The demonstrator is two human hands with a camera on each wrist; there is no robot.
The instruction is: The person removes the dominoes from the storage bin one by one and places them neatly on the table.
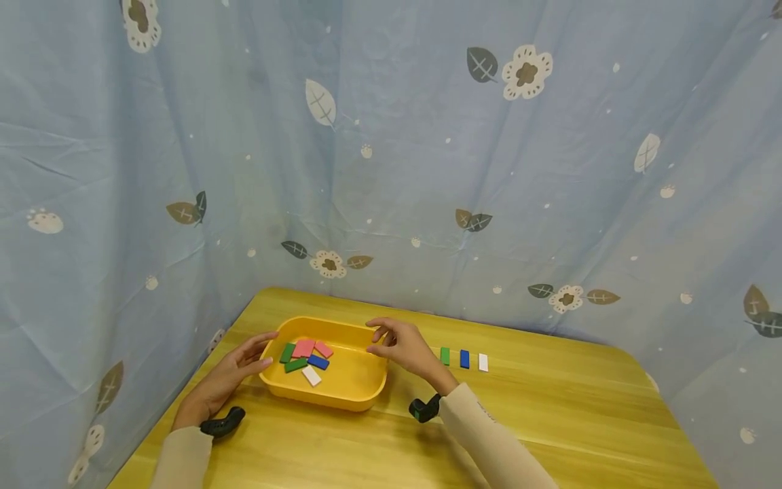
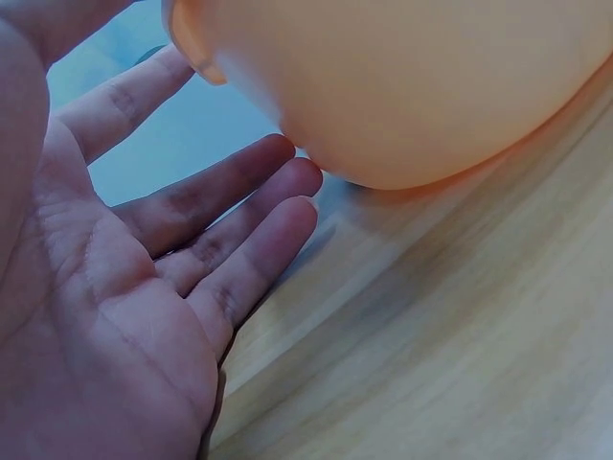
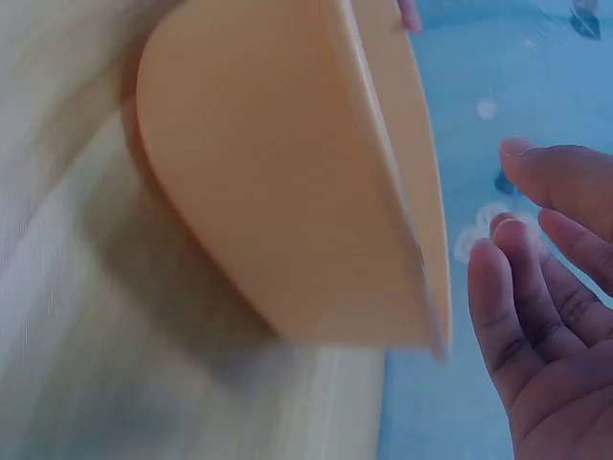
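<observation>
A yellow plastic tub [image 1: 326, 399] holds several small flat blocks: pink blocks [image 1: 303, 348], two green blocks [image 1: 296, 365], a blue block [image 1: 318, 362] and a white block [image 1: 311, 375]. At the tub's left end is my left hand [image 1: 222, 377], its fingers fairly straight; in the left wrist view the fingertips [image 2: 305, 177] meet or nearly meet the outer wall [image 2: 421, 86]. My right hand [image 1: 406, 348] hovers by the right rim, fingers loosely bent. The right wrist view shows that hand [image 3: 560, 326] apart from the tub wall [image 3: 278, 182], with nothing visible in its grasp.
Right of the tub, a green block [image 1: 444, 356], a blue block [image 1: 465, 358] and a white block [image 1: 483, 363] lie in a spaced row on the wooden table [image 1: 550, 421]. A patterned blue curtain [image 1: 415, 170] hangs behind and along the sides.
</observation>
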